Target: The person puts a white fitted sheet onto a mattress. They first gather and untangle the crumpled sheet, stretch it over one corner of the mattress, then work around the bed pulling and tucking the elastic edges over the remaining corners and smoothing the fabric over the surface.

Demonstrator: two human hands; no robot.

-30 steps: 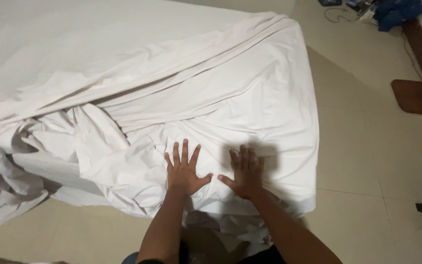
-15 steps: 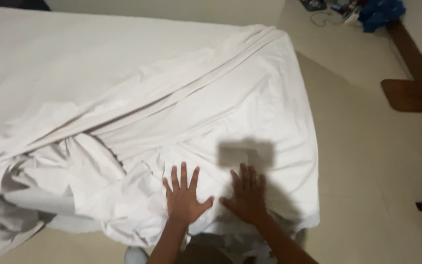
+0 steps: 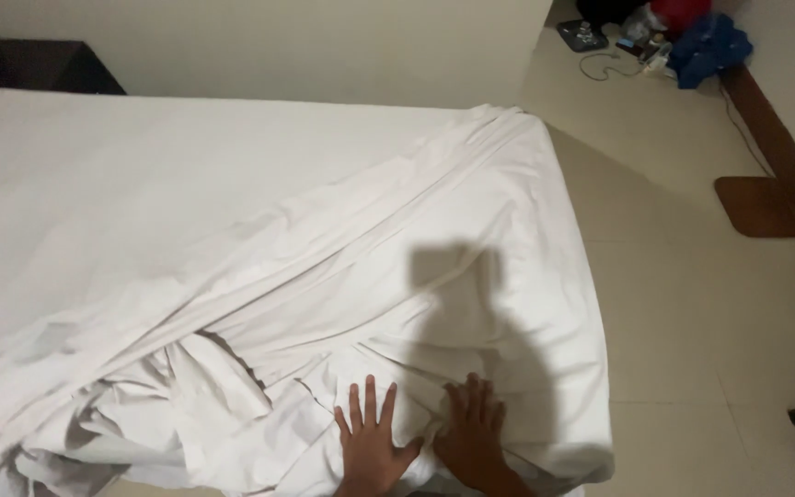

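A white sheet (image 3: 342,276) lies rumpled across a white bed (image 3: 121,175), bunched in folds toward the near left corner. My left hand (image 3: 372,444) rests flat on the sheet at the bed's near edge, fingers spread. Beside it, my right hand (image 3: 473,433) also presses flat on the cloth, fingers apart, in the shadow of my head. Neither hand holds anything. The two hands are a short gap apart, with a ridge of cloth between them.
Beige tiled floor (image 3: 692,304) runs along the bed's right side. A brown wooden piece (image 3: 759,206) lies by the right wall. Blue and red items with a cable (image 3: 683,37) sit in the far right corner. A pale wall (image 3: 278,46) stands behind the bed.
The view has tilted up, showing more of the bed and the far wall. Both hands stay flat on the sheet and now sit lower in the picture.
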